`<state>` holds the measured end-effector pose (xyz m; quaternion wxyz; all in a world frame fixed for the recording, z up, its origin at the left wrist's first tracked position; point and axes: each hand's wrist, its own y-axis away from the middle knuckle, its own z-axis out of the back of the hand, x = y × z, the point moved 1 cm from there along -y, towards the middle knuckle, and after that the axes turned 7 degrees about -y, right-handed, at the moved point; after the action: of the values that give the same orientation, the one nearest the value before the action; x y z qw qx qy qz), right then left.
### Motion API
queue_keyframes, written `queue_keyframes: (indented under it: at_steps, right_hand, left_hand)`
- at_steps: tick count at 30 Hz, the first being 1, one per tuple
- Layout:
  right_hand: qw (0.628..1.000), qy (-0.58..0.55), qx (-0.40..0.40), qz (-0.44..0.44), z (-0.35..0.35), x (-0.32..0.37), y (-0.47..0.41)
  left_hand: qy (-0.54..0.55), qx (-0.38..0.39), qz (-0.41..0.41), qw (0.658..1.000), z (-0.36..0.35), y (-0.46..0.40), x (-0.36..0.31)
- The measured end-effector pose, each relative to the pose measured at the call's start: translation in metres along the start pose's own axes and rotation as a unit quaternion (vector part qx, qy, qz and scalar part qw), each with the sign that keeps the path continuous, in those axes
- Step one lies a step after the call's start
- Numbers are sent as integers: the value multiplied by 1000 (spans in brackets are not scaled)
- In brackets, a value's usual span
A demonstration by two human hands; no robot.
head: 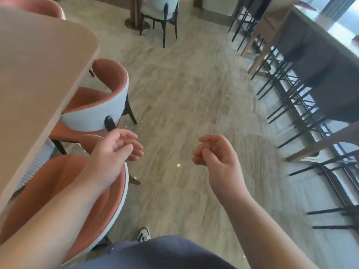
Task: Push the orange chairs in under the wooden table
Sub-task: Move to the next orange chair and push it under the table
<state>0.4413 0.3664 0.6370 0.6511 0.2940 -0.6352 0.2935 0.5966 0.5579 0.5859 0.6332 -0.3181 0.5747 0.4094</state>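
Both hands free, orange chairs at the wooden table's long edge.

Left hand point(114, 150) hovered above the near orange chair point(64, 191), fingers loosely spread, gripping nothing. Right hand point(215, 154) hung over the marble floor point(184, 98), fingers loosely curled, also empty. Near orange chair sat partly under the wooden table point(38, 70); the next orange chair point(101, 101) was tucked against the same edge just beyond. Dark stools point(303, 98) lined a counter well apart, to the right.

Open floor point(184, 98) ahead; orange chairs point(104, 98) crowd wooden table point(38, 70) left; black stools point(291, 105) line right.
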Motion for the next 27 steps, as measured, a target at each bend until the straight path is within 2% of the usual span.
queue_keyframes:
  at_steps: [6,11,16,19,22,27]
  right_hand:
    - [995,-18,101,-6,-11,-18,-70]
    - [978,-22,206,-12,-10,-29,-144]
    - [941,-19,336,-14,-20,-21,-218]
    - [926,-18,377,-5,-38,-19,-245]
    - [899,-31,438,-15,-62,-23,-254]
    - [839,0,543,-42,-99,-41,-229]
  left_hand:
    - [-37,-59,36,997,9,-35,6]
    - [-32,-191,71,978,4,-51,4]
    - [-33,-324,104,940,-22,-46,-7]
    - [-43,-370,104,922,-36,-37,-10]
    - [-53,-426,120,895,-43,-17,-6]
    - [-33,-537,168,826,-44,38,13]
